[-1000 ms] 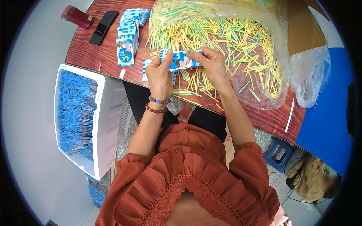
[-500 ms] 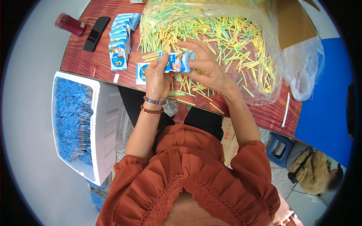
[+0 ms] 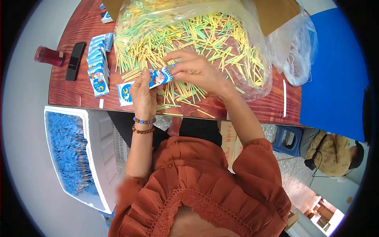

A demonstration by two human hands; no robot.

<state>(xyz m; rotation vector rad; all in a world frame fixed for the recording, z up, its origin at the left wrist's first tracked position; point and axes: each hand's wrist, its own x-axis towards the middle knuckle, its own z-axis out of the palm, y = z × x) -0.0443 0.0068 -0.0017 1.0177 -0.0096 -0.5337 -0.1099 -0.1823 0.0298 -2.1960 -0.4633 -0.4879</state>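
Observation:
My left hand [image 3: 143, 96] is closed on a small blue and white packet [image 3: 160, 78], its thumb on top. At the packet's far right end, my right hand [image 3: 199, 74] pinches the edge between thumb and fingers; the other fingers are bent above it. The packet lies tilted, its right end higher. Another blue and white packet [image 3: 124, 94] lies flat on the table just left of my left hand. Thin yellow and green sticks [image 3: 185, 91] are scattered beneath both hands. Whether any stick is inside the held packet cannot be seen.
A large clear plastic bag [image 3: 260, 75] spills many sticks across the wooden table [image 3: 272, 103]. At left are an overlapping row of packets [image 3: 97, 65], a black phone [image 3: 75, 61] and a red bottle [image 3: 49, 56]. A white foam box [image 3: 89, 158] of blue packets stands beside the table.
The whole view has shifted, so the table's things sit further left. The packet is more tilted, and both hands still hold it.

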